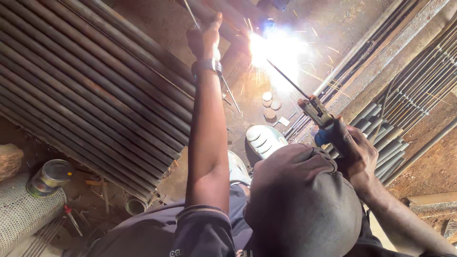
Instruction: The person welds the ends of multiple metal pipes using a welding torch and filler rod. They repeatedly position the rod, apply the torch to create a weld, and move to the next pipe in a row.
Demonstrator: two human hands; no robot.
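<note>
The person wears a dark short-sleeved shirt (157, 233) with a striped sleeve edge, a metal wristwatch (208, 65) on the left wrist, and a dark cap (304, 204).

Bare dirt floor (428, 176), harsh glare

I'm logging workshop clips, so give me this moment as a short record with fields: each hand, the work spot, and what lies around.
left hand: left hand raised, gripping a thin rod, wristwatch on the wrist
right hand: right hand closed on an electrode holder with a welding rod clamped in it
work spot: bright arc glare with sparks at the rod's far end
left side: panel of rusty pipes
right side: stacked metal pipes
floor: tin can, wire mesh, small round discs
</note>
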